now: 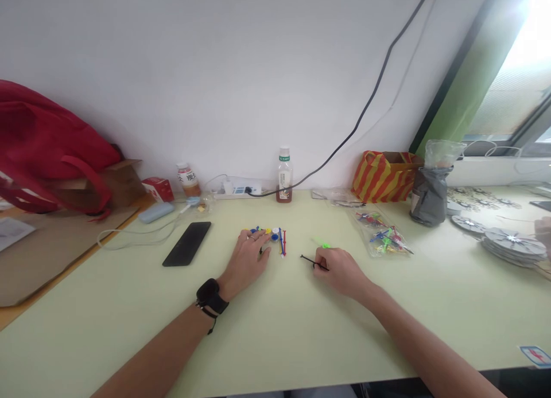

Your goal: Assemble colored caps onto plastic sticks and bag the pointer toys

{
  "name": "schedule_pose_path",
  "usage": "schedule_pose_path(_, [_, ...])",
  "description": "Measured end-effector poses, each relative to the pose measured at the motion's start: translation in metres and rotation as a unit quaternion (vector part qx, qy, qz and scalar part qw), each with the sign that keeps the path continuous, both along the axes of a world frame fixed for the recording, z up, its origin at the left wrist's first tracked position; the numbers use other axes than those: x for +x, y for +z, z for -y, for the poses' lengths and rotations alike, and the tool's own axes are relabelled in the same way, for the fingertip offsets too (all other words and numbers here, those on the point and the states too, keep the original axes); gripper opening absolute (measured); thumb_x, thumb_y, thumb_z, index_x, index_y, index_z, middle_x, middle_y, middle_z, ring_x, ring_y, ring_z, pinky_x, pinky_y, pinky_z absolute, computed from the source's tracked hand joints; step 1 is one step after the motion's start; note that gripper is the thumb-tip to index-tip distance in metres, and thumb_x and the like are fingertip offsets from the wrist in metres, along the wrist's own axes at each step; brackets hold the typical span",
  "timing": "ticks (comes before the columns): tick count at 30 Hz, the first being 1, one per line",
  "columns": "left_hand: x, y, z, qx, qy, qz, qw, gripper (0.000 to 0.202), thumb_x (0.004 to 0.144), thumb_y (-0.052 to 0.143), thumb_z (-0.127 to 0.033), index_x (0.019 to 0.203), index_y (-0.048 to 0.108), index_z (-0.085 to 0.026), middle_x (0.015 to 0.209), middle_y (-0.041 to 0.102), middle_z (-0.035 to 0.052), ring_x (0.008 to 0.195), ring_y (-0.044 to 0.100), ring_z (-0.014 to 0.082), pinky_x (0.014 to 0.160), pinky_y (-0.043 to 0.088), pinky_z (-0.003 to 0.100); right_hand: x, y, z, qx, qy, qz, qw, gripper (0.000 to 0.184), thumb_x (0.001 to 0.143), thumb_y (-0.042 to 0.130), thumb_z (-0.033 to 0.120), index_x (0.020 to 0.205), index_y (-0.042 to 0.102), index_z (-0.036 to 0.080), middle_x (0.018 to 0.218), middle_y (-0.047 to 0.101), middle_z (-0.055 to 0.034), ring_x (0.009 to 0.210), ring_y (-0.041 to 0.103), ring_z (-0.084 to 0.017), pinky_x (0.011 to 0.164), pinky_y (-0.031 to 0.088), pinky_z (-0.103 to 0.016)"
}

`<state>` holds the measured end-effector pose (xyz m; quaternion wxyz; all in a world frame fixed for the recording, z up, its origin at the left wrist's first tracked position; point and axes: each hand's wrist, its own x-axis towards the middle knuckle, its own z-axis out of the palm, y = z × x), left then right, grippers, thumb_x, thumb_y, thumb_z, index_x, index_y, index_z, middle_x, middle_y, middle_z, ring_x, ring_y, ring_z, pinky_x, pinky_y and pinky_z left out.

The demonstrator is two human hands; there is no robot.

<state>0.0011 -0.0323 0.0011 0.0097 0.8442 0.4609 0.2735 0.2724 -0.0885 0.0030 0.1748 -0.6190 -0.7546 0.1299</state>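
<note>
My left hand (pixel 247 260) rests low over the table with its fingers stretched out and apart, its fingertips among several small round pieces in blue, yellow and white (pixel 274 237). What lies under the fingers is partly hidden. Beside them, thin blue and red plastic sticks (pixel 284 243) lie side by side, with a yellow one next to them. My right hand (pixel 338 269) is closed in a pinch on a thin black plastic stick (pixel 307 260), whose tip points left. Just behind that hand lies a bright green plastic piece (pixel 326 246).
Clear bags of coloured plastic pieces (pixel 381 234) lie to the right, near stacked grey discs (pixel 514 243). A black phone (pixel 187 244) is at left. Against the wall stand a bottle (pixel 284 177), a power strip (pixel 236 188) and a striped bag (pixel 383 177). A black cable (pixel 370 97) hangs down.
</note>
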Motion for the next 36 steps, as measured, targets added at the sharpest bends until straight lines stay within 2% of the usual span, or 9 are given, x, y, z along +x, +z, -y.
schedule_pose_path(8, [0.004,0.001,0.004,-0.010,-0.034,0.004,0.999,0.024,0.096,0.060,-0.024,0.115,0.075,-0.023,0.125,0.074,0.0048,0.114,0.053,0.0304,0.101,0.045,0.052,0.025,-0.002,-0.018,0.023,-0.095,0.090,0.991,0.008,0.088,0.055,0.016,0.082,0.058,0.021,0.085,0.071,-0.0019,0.072,0.055,-0.016,0.060,0.022,-0.029])
schedule_pose_path(12, [0.006,0.002,0.008,-0.016,-0.073,0.021,0.997,0.019,0.098,0.059,-0.022,0.108,0.074,-0.024,0.117,0.075,0.0040,0.109,0.055,0.0275,0.095,0.047,0.047,0.028,0.000,-0.021,0.020,-0.119,0.099,0.988,0.008,0.089,0.056,0.018,0.084,0.060,0.022,0.088,0.073,-0.0012,0.076,0.058,-0.017,0.060,0.021,-0.029])
schedule_pose_path(16, [0.008,0.004,0.010,-0.028,-0.080,0.024,0.996,0.020,0.101,0.054,-0.021,0.105,0.073,-0.026,0.106,0.075,0.0029,0.102,0.056,0.0265,0.093,0.048,0.046,0.030,-0.003,-0.025,0.018,-0.140,0.119,0.983,0.009,0.092,0.055,0.020,0.086,0.061,0.023,0.092,0.074,-0.0012,0.081,0.060,-0.018,0.059,0.021,-0.030])
schedule_pose_path(21, [0.012,0.007,0.019,-0.053,-0.114,0.054,0.991,0.015,0.099,0.059,-0.025,0.104,0.073,-0.027,0.106,0.074,0.0022,0.104,0.059,0.0254,0.099,0.047,0.046,0.042,-0.008,-0.030,0.049,-0.158,0.138,0.977,0.012,0.097,0.053,0.019,0.094,0.065,0.022,0.098,0.072,-0.0053,0.090,0.062,-0.022,0.060,0.026,-0.031])
schedule_pose_path(24, [0.017,0.008,0.024,-0.071,-0.161,0.051,0.983,0.018,0.100,0.058,-0.026,0.107,0.074,-0.028,0.107,0.074,0.0030,0.105,0.059,0.0250,0.098,0.049,0.045,0.039,-0.010,-0.029,0.116,-0.101,0.131,0.979,0.015,0.097,0.053,0.015,0.102,0.066,0.020,0.107,0.069,-0.0106,0.100,0.061,-0.026,0.070,0.037,-0.033])
schedule_pose_path(27, [0.022,0.008,0.027,-0.080,-0.185,0.044,0.978,0.021,0.102,0.055,-0.026,0.109,0.075,-0.029,0.107,0.074,0.0039,0.106,0.060,0.0252,0.097,0.051,0.044,0.020,-0.010,-0.024,0.157,0.046,0.101,0.981,0.022,0.097,0.052,0.012,0.111,0.066,0.020,0.113,0.067,-0.0123,0.107,0.058,-0.028,0.087,0.043,-0.038])
schedule_pose_path(30, [0.024,0.009,0.027,-0.061,-0.180,0.045,0.981,0.021,0.102,0.056,-0.028,0.113,0.074,-0.030,0.111,0.075,0.0041,0.109,0.061,0.0254,0.101,0.050,0.046,-0.006,-0.009,-0.023,0.149,0.158,0.082,0.973,0.028,0.101,0.048,0.013,0.122,0.064,0.022,0.115,0.066,-0.0106,0.107,0.057,-0.026,0.092,0.044,-0.039])
schedule_pose_path(32, [0.023,0.009,0.025,-0.035,-0.161,0.041,0.985,0.025,0.101,0.059,-0.030,0.122,0.071,-0.030,0.121,0.073,0.0041,0.116,0.059,0.0263,0.106,0.047,0.048,-0.019,-0.008,-0.027,0.140,0.183,0.081,0.970,0.031,0.102,0.046,0.014,0.127,0.062,0.022,0.115,0.065,-0.0099,0.106,0.056,-0.025,0.092,0.045,-0.039])
schedule_pose_path(36, [0.016,0.009,0.019,-0.005,-0.116,0.007,0.993,0.037,0.100,0.061,-0.038,0.136,0.064,-0.028,0.139,0.067,0.0048,0.123,0.054,0.0301,0.109,0.044,0.052,-0.028,-0.005,-0.042,0.127,0.182,0.074,0.972,0.029,0.105,0.044,0.017,0.127,0.062,0.022,0.113,0.064,-0.0090,0.104,0.056,-0.023,0.091,0.044,-0.036])
